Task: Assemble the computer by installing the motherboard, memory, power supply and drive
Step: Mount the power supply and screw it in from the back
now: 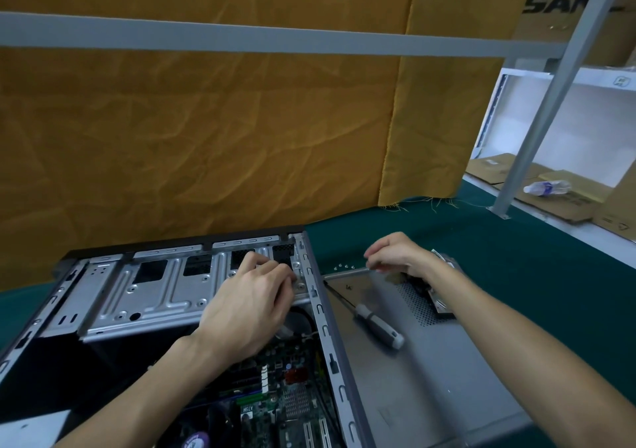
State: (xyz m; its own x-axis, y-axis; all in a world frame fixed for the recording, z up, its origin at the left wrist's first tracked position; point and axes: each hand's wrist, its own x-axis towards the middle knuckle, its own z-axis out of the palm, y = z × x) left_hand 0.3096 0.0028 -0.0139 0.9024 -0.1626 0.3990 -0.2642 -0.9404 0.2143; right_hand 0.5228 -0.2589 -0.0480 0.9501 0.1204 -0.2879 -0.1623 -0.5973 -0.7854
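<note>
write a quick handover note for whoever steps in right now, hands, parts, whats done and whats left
Left hand: fingers curled at the right end of the drive cage inside the open case; whether it pinches anything is hidden.
Right hand: over the side panel, fingers bent down by the loose screws.
Screwdriver lies unused on the panel. Drive lies under the right wrist, outside the case.
Done: motherboard sits in the case.
Left: the drive; power supply not visible.

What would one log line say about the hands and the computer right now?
left hand: fingers on metal bracket in computer case | right hand: over side panel, near screws | screwdriver: lying on panel, unheld
</note>
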